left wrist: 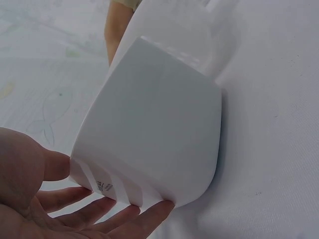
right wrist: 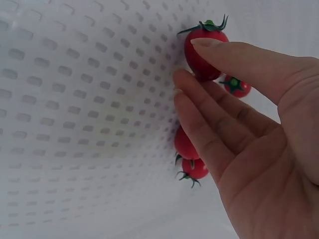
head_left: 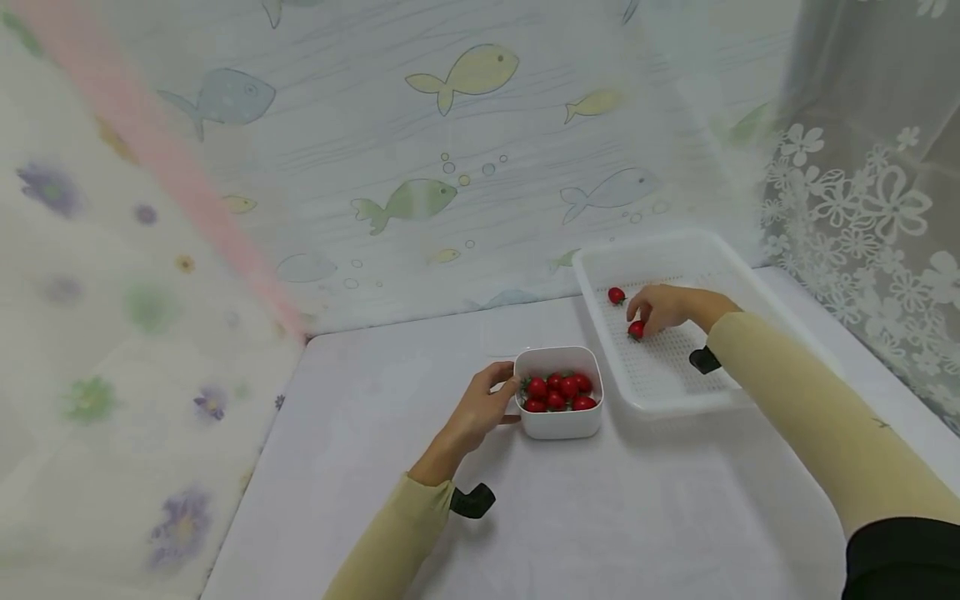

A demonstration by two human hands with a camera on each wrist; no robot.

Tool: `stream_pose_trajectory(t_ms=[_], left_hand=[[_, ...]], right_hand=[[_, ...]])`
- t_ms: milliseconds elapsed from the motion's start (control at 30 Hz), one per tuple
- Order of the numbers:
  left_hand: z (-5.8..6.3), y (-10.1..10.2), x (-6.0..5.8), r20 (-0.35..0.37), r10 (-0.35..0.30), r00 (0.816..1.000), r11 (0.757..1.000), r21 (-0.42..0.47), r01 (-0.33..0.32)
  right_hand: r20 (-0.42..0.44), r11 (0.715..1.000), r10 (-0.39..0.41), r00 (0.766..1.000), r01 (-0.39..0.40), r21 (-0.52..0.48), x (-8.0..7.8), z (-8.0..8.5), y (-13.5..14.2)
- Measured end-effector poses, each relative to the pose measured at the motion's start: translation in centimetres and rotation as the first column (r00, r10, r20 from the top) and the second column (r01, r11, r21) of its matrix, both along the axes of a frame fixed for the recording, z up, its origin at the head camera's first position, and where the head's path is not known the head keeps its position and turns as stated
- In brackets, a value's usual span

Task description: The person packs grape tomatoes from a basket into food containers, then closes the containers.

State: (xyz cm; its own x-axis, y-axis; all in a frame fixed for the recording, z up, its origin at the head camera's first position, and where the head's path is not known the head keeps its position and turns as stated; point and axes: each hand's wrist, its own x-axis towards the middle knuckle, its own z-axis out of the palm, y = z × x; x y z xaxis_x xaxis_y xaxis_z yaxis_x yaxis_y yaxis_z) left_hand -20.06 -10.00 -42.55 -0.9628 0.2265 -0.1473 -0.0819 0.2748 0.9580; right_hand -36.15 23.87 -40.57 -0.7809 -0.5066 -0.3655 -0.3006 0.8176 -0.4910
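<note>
My right hand (head_left: pixel 663 307) reaches into a white perforated tray (head_left: pixel 675 407). Between thumb and fingers it pinches a red cherry tomato (right wrist: pixel 198 62) with a green calyx. Behind those fingers, other tomatoes (right wrist: pixel 194 169) show in the right wrist view. One loose cherry tomato (head_left: pixel 616 295) lies near the tray's left wall. A small white box (head_left: pixel 561 427) with several cherry tomatoes (head_left: pixel 556 401) inside stands left of the tray. Against its left side rests my left hand (head_left: pixel 480 407), its fingertips touching the wall and the thumb up by the rim (left wrist: pixel 62 167).
A white cloth (head_left: pixel 390 433) covers the table. Behind it hangs a curtain with fish prints (head_left: pixel 480 68), and a flowered one (head_left: pixel 90 400) is on the left. White lace (head_left: pixel 892 200) borders the right side beside the tray.
</note>
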Motion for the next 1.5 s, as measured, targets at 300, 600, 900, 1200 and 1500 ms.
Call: stream_pose_trajectory(t_ms=[300,600,900,1200,1500], left_hand=[[-0.1,0.0,0.2,0.015,0.004,1.0,1.0,-0.011,-0.004],[0.2,-0.1,-0.1,0.01,0.002,1.0,1.0,-0.001,-0.002],[0.4,0.2,0.1,0.012,0.0,1.0,1.0,0.001,0.0],[1.2,0.2,0.5,0.029,-0.025,0.999,1.0,0.018,0.024],[0.3,0.1,0.0,0.013,-0.008,1.0,1.0,0.025,0.008]], right_hand=[[0.063,0.998,-0.009,0.998,0.005,0.062,0.3,-0.3,-0.3],[0.041,0.998,0.013,0.999,-0.015,0.058,0.0,-0.2,0.2],[0.037,1.0,-0.003,0.999,0.004,-0.004,0.6,0.4,0.6],[0.003,0.997,0.019,1.0,-0.019,-0.075,1.9,2.3,0.9],[-0.04,0.994,0.031,0.999,-0.035,-0.102,3.4,5.0,0.7]])
